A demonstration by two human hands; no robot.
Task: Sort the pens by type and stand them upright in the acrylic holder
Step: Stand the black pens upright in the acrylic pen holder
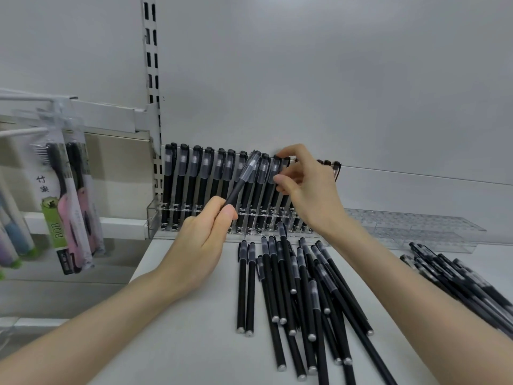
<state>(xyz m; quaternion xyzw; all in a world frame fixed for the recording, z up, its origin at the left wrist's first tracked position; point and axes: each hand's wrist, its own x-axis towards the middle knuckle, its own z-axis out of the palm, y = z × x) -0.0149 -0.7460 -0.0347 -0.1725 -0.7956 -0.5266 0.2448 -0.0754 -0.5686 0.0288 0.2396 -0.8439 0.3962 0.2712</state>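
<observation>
A clear acrylic holder (154, 215) stands at the back of the white shelf, and several black capped pens (191, 179) stand upright in it. My left hand (200, 245) grips the lower barrel of one black pen (244, 177), which tilts up and to the right in front of the row. My right hand (308, 187) pinches the cap of an upright pen (275, 169) in the holder between thumb and forefinger. Several loose black pens (291, 287) lie on the shelf below my hands.
A second pile of dark pens (455, 276) lies at the right. An acrylic tray (416, 226) with no pens in it sits behind that pile. Packaged brushes (69, 201) hang on hooks at the left. A slotted metal upright (152, 70) rises behind the holder.
</observation>
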